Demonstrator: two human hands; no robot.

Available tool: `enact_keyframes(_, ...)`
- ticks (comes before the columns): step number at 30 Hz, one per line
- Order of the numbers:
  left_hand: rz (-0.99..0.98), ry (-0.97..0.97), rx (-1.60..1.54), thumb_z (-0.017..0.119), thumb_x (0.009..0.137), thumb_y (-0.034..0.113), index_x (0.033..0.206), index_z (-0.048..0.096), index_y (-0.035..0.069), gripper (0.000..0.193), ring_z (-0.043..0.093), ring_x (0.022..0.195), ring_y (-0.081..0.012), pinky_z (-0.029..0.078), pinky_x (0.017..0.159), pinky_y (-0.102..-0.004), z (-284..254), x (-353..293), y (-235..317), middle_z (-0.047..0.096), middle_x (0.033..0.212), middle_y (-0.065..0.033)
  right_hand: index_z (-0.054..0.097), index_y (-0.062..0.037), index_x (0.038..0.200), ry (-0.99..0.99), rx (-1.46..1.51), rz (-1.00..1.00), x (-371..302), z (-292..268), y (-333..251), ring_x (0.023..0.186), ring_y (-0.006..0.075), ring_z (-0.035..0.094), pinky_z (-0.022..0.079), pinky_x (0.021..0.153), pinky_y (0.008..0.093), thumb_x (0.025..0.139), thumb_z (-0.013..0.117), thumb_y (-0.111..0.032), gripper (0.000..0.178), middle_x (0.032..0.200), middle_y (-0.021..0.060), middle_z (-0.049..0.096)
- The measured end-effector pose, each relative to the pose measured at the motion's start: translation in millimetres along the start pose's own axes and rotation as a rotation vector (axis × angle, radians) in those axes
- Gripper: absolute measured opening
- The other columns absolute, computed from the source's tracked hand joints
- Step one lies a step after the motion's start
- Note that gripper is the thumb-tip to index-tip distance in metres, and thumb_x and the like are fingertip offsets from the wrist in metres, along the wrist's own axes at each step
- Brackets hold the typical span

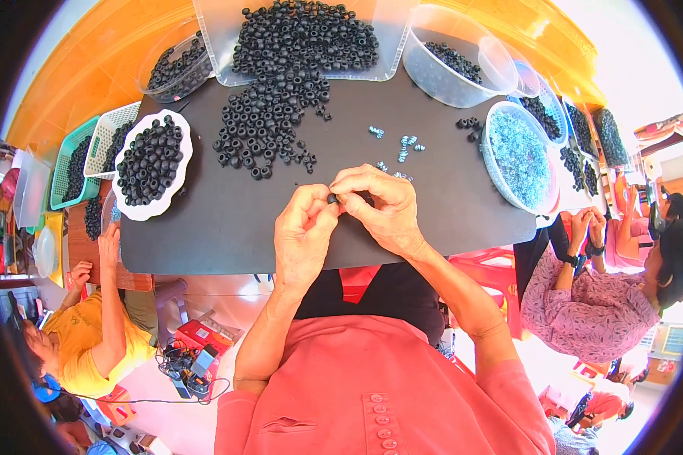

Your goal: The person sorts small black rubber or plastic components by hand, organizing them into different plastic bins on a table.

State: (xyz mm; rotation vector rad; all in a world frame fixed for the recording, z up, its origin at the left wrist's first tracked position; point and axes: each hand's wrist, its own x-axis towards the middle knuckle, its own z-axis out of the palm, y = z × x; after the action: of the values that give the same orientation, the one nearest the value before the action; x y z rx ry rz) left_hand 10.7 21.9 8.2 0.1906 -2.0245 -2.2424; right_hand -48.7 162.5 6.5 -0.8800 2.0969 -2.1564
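My left hand [305, 231] and my right hand [383, 208] meet over the near half of the dark table. Pinched between their fingertips is a small black round piece [332, 199]. It resembles the black, bead-like pieces with a hole [273, 121] heaped beyond my hands. Something dark also shows inside the curl of my right fingers, too hidden to name. Just past my right hand lie several small clear-blue pieces [404, 144]. A white scalloped plate [182, 168] piled with finished-looking black round pieces [153, 161] rests at the left.
A clear bin [205, 38] spills black pieces onto the table [432, 212]. Clear tubs [425, 76] stand at the back, and a bowl [493, 171] of clear-blue pieces at the right. People work on both sides, one in a yellow shirt [91, 337], another in a patterned top [584, 311].
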Motion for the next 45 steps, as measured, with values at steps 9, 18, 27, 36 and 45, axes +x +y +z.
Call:
enact_keyframes(9,0.002,-0.014,-0.09,0.056,0.091,0.0,0.096,0.055,0.002,0.005,0.037,0.064,0.0,0.034,0.057,-0.0172,-1.4,1.9,-1.8,0.043,0.07,0.0082,0.069,0.0002,0.096,0.032,-0.053,0.004,1.2,3.4,-3.2,0.081,0.0129,0.061,0.051,0.067,0.025,0.08,0.061,0.01,0.021,0.094,0.0092,0.065)
enact_keyframes(18,0.003,-0.01,-0.015,0.057,0.09,0.001,0.094,0.055,0.001,0.005,0.036,0.063,-0.0002,0.033,0.056,-0.0176,-0.4,3.0,4.9,0.043,0.069,0.008,0.071,-0.0035,0.097,0.032,-0.176,-0.131,0.5,0.7,1.2,0.076,0.0113,0.062,0.05,0.063,0.0236,0.08,0.063,0.009,0.023,0.092,0.0074,0.065)
enact_keyframes(27,-0.063,-0.037,-0.421,0.053,0.093,0.003,0.105,0.059,-0.001,0.015,0.058,0.078,-0.0062,0.046,0.073,-0.0215,-1.4,7.7,-5.0,0.062,0.086,-0.0003,0.067,-0.0044,0.106,-0.029,-0.128,-0.029,2.4,1.6,-2.4,0.079,0.012,0.062,0.052,0.067,0.0257,0.078,0.064,0.009,0.032,0.101,0.0086,0.062)
enact_keyframes(36,-0.133,-0.139,-0.623,0.051,0.093,0.002,0.105,0.061,-0.002,0.016,0.063,0.097,-0.0166,0.048,0.089,-0.0308,-4.6,9.6,-6.1,0.065,0.101,-0.0096,0.066,-0.0044,0.106,-0.018,-0.25,-0.1,2.4,3.4,-2.8,0.076,0.0106,0.06,0.051,0.069,0.0252,0.071,0.069,0.009,0.037,0.102,0.0074,0.061)
enact_keyframes(45,-0.176,-0.168,-0.57,0.051,0.092,0.004,0.103,0.061,-0.003,0.016,0.063,0.095,-0.0165,0.048,0.091,-0.0313,-4.5,13.9,-5.7,0.065,0.1,-0.01,0.068,-0.0031,0.098,-0.019,-0.327,-0.155,1.1,3.5,-0.3,0.081,0.0123,0.059,0.05,0.069,0.0253,0.072,0.07,0.008,0.028,0.101,0.0067,0.063)
